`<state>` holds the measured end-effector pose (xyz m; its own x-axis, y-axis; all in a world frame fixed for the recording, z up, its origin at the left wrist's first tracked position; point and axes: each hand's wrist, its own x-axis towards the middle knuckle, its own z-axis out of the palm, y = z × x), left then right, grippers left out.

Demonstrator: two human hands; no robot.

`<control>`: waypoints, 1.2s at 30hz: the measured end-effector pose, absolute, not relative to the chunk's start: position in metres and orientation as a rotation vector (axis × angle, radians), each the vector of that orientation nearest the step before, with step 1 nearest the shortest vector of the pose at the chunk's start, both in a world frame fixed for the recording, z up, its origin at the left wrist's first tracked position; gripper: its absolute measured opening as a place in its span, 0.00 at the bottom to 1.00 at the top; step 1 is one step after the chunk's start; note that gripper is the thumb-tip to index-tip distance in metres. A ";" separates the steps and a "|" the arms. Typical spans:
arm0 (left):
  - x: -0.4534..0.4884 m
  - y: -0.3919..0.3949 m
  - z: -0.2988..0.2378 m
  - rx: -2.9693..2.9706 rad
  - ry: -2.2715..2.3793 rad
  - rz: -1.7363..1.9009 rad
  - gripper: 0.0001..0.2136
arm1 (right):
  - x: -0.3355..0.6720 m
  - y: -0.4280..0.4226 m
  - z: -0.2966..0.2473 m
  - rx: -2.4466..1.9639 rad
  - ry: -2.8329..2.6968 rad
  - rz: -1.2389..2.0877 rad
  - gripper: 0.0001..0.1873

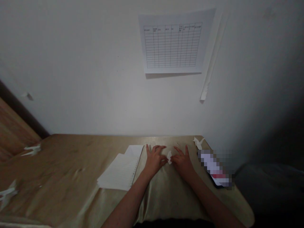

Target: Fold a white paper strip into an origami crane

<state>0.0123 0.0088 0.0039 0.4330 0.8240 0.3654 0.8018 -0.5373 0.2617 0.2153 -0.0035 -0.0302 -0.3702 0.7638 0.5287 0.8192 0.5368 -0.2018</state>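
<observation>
Both hands rest on the tan cloth-covered table (71,164) near its far edge. Between them stands a small folded white paper piece (169,156). My left hand (155,158) pinches its left side with thumb and forefinger, the other fingers spread. My right hand (182,160) pinches its right side the same way. A stack of lined white paper sheets (122,171) lies just left of my left forearm.
A folded white paper figure (198,142) sits at the far right corner. A phone-like blurred object (215,167) lies right of my right hand. More white paper figures (32,150) lie at the left. A printed table sheet (173,44) hangs on the wall.
</observation>
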 end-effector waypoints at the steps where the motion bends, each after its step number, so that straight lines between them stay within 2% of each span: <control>1: 0.013 0.008 0.004 2.621 1.494 0.702 0.07 | 0.215 -0.004 -0.029 -1.278 -2.209 -0.119 0.13; 11: 0.012 0.008 0.005 2.628 1.505 0.641 0.06 | 0.214 -0.006 -0.021 -1.325 -2.189 -0.056 0.13; 18: 0.011 0.007 0.004 2.618 1.504 0.671 0.09 | 0.216 -0.006 -0.024 -1.347 -2.153 0.006 0.13; 27: 0.013 0.007 0.007 2.675 1.523 0.620 0.06 | 0.212 -0.015 -0.006 -1.500 -2.190 0.131 0.16; 32: 0.012 0.008 0.009 2.636 1.547 0.517 0.06 | 0.215 -0.017 0.001 -1.651 -2.173 0.236 0.11; 36: 0.008 0.007 0.011 2.541 1.548 0.461 0.09 | 0.220 -0.014 -0.005 -1.657 -2.150 0.286 0.11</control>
